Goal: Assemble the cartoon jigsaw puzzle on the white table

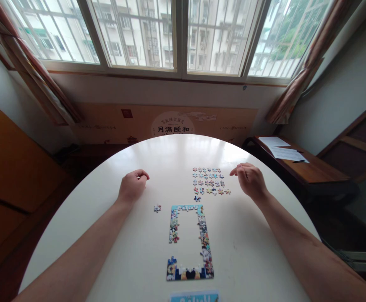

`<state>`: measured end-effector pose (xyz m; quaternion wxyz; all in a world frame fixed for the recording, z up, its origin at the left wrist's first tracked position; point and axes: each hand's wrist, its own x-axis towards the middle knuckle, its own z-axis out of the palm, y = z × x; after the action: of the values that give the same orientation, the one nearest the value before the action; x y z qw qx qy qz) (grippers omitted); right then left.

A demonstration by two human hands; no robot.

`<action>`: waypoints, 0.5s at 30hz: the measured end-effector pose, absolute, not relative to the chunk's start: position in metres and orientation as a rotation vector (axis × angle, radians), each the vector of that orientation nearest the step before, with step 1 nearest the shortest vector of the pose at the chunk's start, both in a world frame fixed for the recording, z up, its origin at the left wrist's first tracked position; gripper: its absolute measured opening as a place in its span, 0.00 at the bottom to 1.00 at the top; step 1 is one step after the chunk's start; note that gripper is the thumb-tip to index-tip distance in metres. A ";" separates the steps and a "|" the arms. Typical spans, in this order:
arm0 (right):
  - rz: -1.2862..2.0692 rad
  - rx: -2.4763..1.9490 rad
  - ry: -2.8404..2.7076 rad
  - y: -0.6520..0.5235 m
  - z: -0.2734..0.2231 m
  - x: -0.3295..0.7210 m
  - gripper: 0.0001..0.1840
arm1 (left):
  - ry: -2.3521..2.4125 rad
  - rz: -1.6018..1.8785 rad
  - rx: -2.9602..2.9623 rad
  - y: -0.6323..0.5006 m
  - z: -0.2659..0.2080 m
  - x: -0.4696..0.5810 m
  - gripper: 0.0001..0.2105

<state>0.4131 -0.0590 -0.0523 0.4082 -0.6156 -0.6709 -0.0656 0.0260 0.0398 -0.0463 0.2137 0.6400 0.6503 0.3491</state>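
A jigsaw puzzle frame (191, 274) lies on the white round table, its border joined except for a gap on the left side and its middle bare. Beyond it, loose puzzle pieces (208, 183) are laid out in several rows. One piece (197, 199) sits just above the frame, and another piece (157, 208) lies apart to the left. My left hand (133, 185) rests on the table with its fingers curled in; no piece shows in it. Right of the rows, my right hand (250, 179) has its index finger stretched toward them, other fingers partly bent, holding nothing visible.
A picture card (195, 297) is cut off at the bottom edge of view, on the white table (85, 218). To the right stands a wooden side table (318, 173) with papers (288, 154) and pens. A printed box (107, 121) is below the windows.
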 end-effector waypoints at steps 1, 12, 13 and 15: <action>-0.168 -1.551 -1.691 -0.059 -0.053 0.413 0.27 | 1.807 0.969 1.775 0.040 -0.046 0.026 0.09; -0.200 -1.545 -1.685 -0.059 -0.053 0.413 0.26 | 1.805 0.961 1.783 0.041 -0.048 0.025 0.09; -0.203 -1.542 -1.686 -0.059 -0.053 0.413 0.26 | 1.805 0.959 1.784 0.041 -0.048 0.025 0.09; -0.209 -1.536 -1.690 -0.060 -0.052 0.412 0.27 | 1.804 0.957 1.788 0.040 -0.048 0.025 0.09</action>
<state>0.4122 -0.0597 -0.0520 0.4117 -0.6104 -0.6715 -0.0830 0.0254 0.0405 -0.0480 0.2120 0.6439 0.6495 0.3444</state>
